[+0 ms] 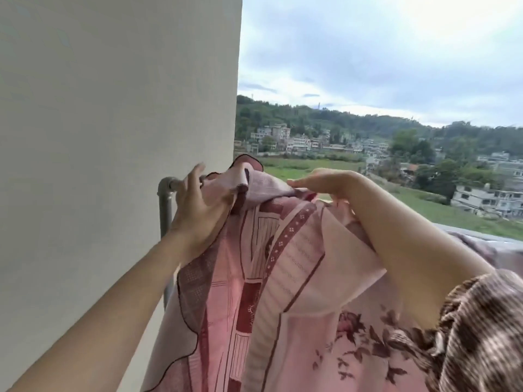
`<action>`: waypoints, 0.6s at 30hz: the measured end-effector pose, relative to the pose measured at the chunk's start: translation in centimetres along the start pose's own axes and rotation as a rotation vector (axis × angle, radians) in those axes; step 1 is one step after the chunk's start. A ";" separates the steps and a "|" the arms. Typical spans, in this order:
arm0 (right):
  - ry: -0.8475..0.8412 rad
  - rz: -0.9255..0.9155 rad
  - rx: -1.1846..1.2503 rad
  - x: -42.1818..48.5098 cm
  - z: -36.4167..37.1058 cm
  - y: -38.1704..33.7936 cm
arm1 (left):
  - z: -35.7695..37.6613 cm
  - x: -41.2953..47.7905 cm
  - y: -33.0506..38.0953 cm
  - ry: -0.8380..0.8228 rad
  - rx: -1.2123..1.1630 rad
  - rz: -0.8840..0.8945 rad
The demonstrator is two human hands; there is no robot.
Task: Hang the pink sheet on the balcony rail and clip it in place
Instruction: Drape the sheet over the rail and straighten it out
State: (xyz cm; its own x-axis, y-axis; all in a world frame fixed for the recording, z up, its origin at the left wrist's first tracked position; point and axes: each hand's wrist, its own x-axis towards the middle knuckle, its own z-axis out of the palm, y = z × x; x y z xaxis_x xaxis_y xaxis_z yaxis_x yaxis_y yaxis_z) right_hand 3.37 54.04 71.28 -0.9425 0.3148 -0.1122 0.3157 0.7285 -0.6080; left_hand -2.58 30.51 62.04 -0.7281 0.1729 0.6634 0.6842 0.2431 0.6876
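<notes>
The pink sheet, patterned with dark red bands and flowers, hangs over the grey metal balcony rail, which bends down beside the wall. My left hand grips the sheet's edge at the rail's left end, next to the elbow joint. My right hand lies flat on the bunched top fold of the sheet, fingers stretched toward the left. A corner of the sheet sticks up between the two hands. No clip is visible.
A pale wall fills the left side, close to the rail's end. Beyond the rail lie a green field, houses and wooded hills. A brown patterned sleeve covers my right upper arm.
</notes>
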 end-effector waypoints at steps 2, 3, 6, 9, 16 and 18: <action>-0.210 -0.013 -0.053 -0.9 1.0 0.2 | 0.7 -4.4 -3.3 -0.150 -0.222 -0.147; -0.196 -0.050 -0.119 -1.2 1.3 -0.1 | 0.9 -6.1 -4.7 -0.220 -0.271 -0.239; 0.033 -0.222 -0.425 -2.6 2.2 -1.9 | 1.6 -9.4 -8.3 -0.392 -0.332 -0.457; 0.104 -0.382 -0.315 -3.7 2.9 -3.8 | 1.8 -10.6 -10.1 -0.529 -0.306 -0.543; 0.413 -0.498 -0.879 -5.2 6.6 -5.1 | -1.9 -10.4 -6.9 -0.572 -0.225 -0.576; 0.487 -0.502 -0.966 -5.5 5.9 -5.4 | -4.1 -9.5 -5.1 -0.583 -0.201 -0.482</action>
State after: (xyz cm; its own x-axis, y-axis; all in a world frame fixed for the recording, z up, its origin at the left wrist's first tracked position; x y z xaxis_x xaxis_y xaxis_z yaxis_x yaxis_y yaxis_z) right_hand 6.24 44.78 70.58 -0.9095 -0.0907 0.4057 0.0717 0.9270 0.3680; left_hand 1.02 23.67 53.49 -0.8133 0.5793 0.0543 0.2414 0.2510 0.9374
